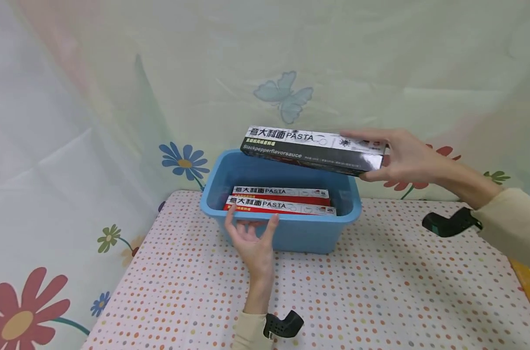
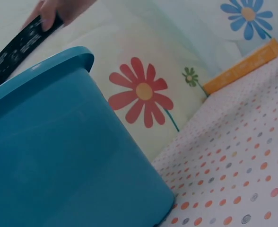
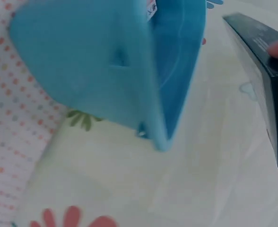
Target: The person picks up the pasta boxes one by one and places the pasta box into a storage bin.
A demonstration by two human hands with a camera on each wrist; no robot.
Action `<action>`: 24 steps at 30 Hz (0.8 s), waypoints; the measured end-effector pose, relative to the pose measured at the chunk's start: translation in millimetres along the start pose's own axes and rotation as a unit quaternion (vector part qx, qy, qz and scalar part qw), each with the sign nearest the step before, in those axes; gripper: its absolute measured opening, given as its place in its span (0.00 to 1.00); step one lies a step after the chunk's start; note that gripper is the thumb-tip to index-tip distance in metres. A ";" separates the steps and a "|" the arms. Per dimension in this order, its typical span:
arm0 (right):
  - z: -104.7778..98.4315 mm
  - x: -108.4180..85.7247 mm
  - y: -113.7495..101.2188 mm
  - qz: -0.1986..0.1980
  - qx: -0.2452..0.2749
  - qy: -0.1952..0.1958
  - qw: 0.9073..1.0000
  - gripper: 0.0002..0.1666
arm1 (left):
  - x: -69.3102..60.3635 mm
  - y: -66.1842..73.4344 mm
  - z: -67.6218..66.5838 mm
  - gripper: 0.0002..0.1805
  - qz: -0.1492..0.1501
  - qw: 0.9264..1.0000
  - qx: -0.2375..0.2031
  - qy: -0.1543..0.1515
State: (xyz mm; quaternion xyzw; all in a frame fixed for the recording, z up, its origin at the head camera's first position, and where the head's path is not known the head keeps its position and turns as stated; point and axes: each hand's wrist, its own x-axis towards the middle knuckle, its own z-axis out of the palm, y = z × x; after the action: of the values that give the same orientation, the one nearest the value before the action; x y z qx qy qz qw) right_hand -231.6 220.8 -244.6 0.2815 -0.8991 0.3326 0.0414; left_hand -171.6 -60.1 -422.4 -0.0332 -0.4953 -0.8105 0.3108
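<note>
A blue plastic bin (image 1: 286,236) stands on the table with two red-and-white pasta boxes (image 1: 286,206) inside. My right hand (image 1: 406,155) grips the right end of a black-and-white pasta box (image 1: 308,148), thumb below and fingers above. This box hangs tilted over the bin's back right, its left end higher. In the right wrist view, the same box (image 3: 264,61) is apart from the bin rim. Against the bin's front wall rests my left hand (image 1: 251,243), its thumb and one finger spread up to the rim. The left wrist view shows the bin (image 2: 73,142), not that hand.
A dotted cloth (image 1: 378,291) covers the table. Behind hangs a pale curtain (image 1: 378,58) with flowers and a butterfly. At the right edge lies a yellow-orange object (image 1: 529,284), long and flat in the left wrist view.
</note>
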 end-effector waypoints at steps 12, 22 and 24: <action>33.9 69.9 -4.1 -0.046 -0.038 -0.145 0.988 0.47 | -1.4 0.5 2.5 0.53 -0.001 1.000 -0.023 -0.003; 54.8 103.9 -2.3 -0.033 -0.016 -0.202 0.979 0.46 | 2.4 2.9 -2.4 0.52 0.002 1.000 -0.022 -0.005; 54.0 109.6 -1.6 -0.027 -0.008 -0.210 0.977 0.46 | 3.9 3.3 -3.3 0.52 0.002 1.000 -0.023 -0.005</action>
State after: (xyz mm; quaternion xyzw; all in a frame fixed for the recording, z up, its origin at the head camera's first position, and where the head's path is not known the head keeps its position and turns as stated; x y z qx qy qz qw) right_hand -316.5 133.7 -256.8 0.3693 -0.8823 0.2574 -0.1372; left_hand -172.1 -65.6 -420.1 -0.0453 -0.4780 -0.8208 0.3094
